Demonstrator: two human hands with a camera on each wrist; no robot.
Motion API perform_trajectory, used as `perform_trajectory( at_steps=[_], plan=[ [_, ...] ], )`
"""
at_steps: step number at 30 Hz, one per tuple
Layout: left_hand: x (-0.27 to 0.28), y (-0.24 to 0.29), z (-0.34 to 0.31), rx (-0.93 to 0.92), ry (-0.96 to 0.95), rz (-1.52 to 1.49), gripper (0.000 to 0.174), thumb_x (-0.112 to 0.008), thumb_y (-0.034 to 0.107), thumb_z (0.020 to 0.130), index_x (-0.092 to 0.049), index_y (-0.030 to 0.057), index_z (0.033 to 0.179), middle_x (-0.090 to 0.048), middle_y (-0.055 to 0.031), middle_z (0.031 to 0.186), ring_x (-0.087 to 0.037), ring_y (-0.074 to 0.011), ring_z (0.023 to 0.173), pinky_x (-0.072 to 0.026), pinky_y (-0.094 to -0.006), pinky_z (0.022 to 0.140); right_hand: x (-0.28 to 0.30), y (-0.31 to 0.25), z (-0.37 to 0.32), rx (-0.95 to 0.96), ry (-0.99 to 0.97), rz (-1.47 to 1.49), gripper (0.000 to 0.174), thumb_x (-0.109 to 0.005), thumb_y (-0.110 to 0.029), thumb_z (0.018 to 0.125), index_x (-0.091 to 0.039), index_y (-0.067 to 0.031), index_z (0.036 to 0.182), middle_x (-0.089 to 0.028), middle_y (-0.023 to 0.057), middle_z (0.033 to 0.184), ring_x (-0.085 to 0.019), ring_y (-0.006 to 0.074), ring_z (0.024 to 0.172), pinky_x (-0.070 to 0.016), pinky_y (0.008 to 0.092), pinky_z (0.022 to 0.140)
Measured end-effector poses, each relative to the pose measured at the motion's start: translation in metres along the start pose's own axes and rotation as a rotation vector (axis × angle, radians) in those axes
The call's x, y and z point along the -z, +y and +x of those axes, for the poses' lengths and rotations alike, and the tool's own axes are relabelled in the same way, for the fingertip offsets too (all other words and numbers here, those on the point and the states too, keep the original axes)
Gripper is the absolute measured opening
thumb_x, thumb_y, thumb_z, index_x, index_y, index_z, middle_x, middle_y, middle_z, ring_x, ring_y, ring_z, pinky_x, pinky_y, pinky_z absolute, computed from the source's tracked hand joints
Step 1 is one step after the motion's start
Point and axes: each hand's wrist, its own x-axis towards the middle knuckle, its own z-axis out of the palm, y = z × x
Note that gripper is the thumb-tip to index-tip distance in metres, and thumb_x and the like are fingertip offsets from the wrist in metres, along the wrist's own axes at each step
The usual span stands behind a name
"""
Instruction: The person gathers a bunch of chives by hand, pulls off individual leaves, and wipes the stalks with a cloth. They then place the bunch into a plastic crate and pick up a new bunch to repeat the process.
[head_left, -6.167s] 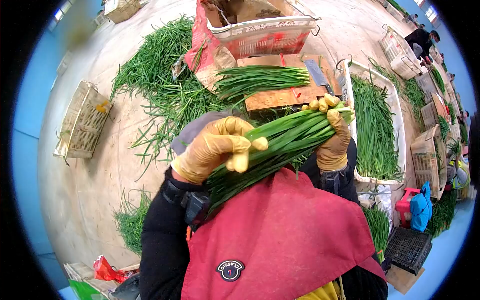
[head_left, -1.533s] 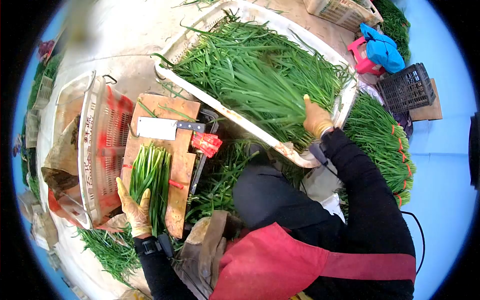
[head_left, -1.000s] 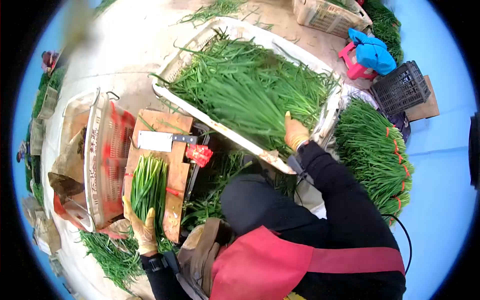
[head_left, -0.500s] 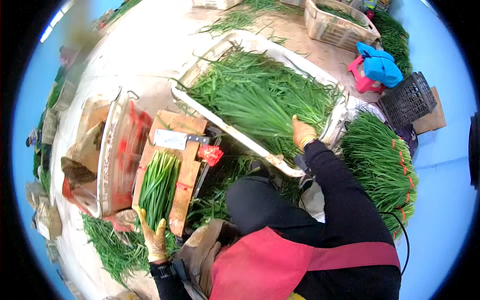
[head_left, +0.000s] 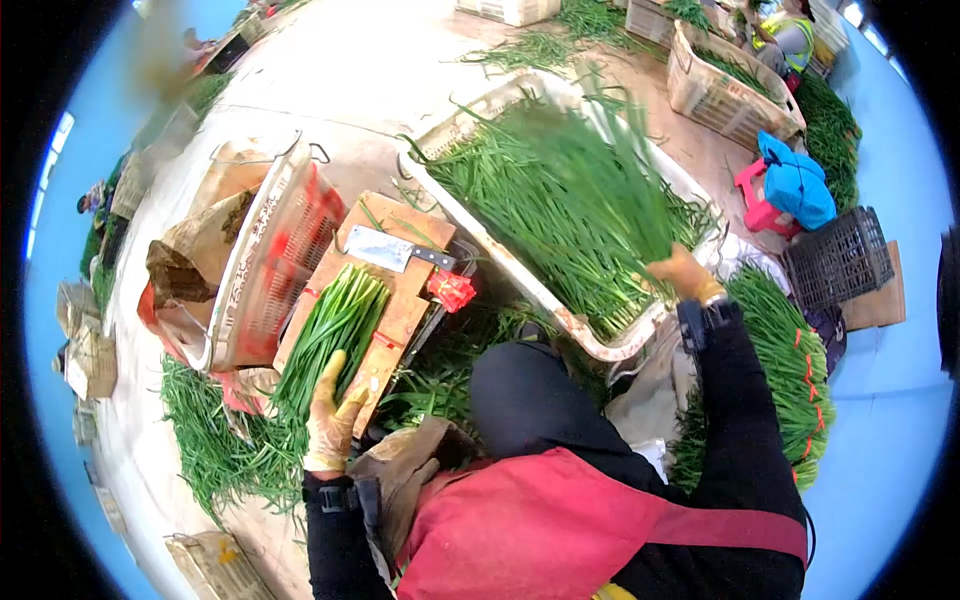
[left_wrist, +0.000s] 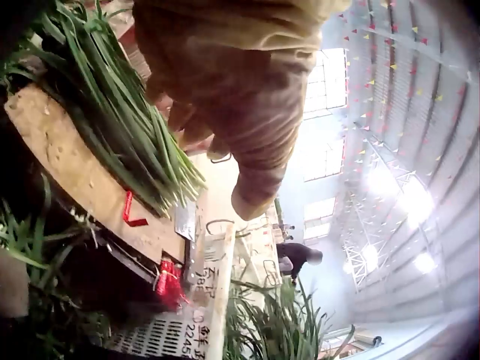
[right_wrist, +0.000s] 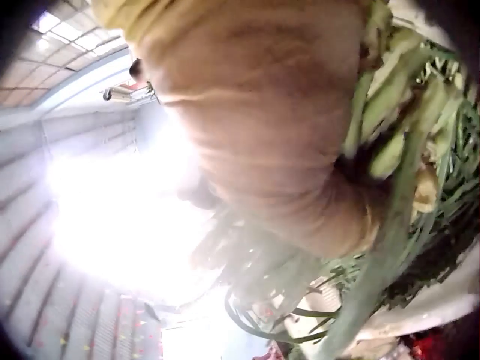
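Mia: What's the biggest thing?
Ben: A long white crate, in the middle. It's full of loose green leaves.
Mia: And next?
Ben: A crate with red paint, over on the left. It leans a bit, and a brown sack shows in it. On the right there's a pile of tied leaves with red bands.
Mia: What's between the two crates?
Ben: A wooden board.
Mia: Is something up in the air?
Ben: Yes, a bunch of leaves. It's above the long white crate, all fuzzy, and the leaves fan out to the far side.
Mia: Who has it?
Ben: The right hand, in a yellow glove. Its fingers curl round the stalks, at the near right corner of that crate.
Mia: And on the board?
Ben: A green bundle, lying with its pale ends to the far side. The left hand is at its near end, finger and thumb spread wide. I can't tell how much it touches.
Mia: Any small things?
Ben: A knife lies flat past the pale ends. Smallest is a clump of red strips, just right of its handle.
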Motion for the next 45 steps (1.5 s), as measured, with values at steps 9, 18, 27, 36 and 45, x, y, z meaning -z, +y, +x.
perform_trajectory(
  at_steps=[9,18,27,36,45],
  plan=[
    [-0.060,0.049,0.006,0.119,-0.216,-0.227,0.045,-0.065,0.011,0.086,-0.055,0.0001,0.128,-0.060,-0.0064,0.120,-0.055,-0.0122,0.103,-0.0432,-0.0248,0.091,-0.019,-0.033,-0.062,-0.030,-0.075,0.773,0.051,-0.078,-0.020,0.070,-0.057,0.0003,0.111,-0.067,0.0123,0.090,-0.063,0.0157,0.067,-0.0529,0.0273,0.056],
    [-0.074,0.118,0.001,0.053,-0.382,-0.241,0.045,-0.057,0.017,0.091,-0.052,-0.0020,0.131,-0.058,-0.0100,0.129,-0.051,-0.0173,0.120,-0.0370,-0.0286,0.101,-0.050,-0.035,-0.066,0.092,-0.246,0.719,0.048,-0.073,-0.025,0.076,-0.060,0.0004,0.115,-0.066,0.0103,0.102,-0.064,0.0180,0.085,-0.0530,0.0294,0.075],
    [-0.086,0.116,0.000,-0.122,-0.185,-0.382,0.025,-0.057,0.009,0.091,-0.063,-0.0021,0.113,-0.067,-0.0081,0.107,-0.061,-0.0155,0.100,-0.0456,-0.0288,0.094,-0.106,-0.071,-0.063,0.225,-0.311,0.569,0.064,-0.082,-0.039,0.067,-0.061,0.0005,0.112,-0.064,0.0122,0.108,-0.063,0.0223,0.093,-0.0500,0.0342,0.078],
    [-0.078,0.180,0.036,-0.721,0.086,0.286,0.042,-0.064,0.007,0.084,-0.057,0.0056,0.126,-0.057,-0.0151,0.128,-0.059,-0.0248,0.113,-0.0466,-0.0300,0.093,-0.141,-0.112,-0.068,-0.046,-0.647,0.641,0.048,-0.084,-0.022,0.059,-0.064,0.0027,0.095,-0.065,0.0135,0.082,-0.062,0.0184,0.062,-0.0506,0.0276,0.055],
    [-0.056,0.175,0.032,-0.466,-0.043,0.542,0.038,-0.068,0.012,0.077,-0.062,0.0068,0.114,-0.064,-0.0141,0.108,-0.062,-0.0307,0.100,-0.0495,-0.0354,0.087,-0.162,-0.130,-0.066,0.025,-0.855,0.600,0.049,-0.083,-0.025,0.066,-0.062,0.0044,0.098,-0.065,0.0156,0.085,-0.063,0.0189,0.066,-0.0514,0.0281,0.058]
  ],
)
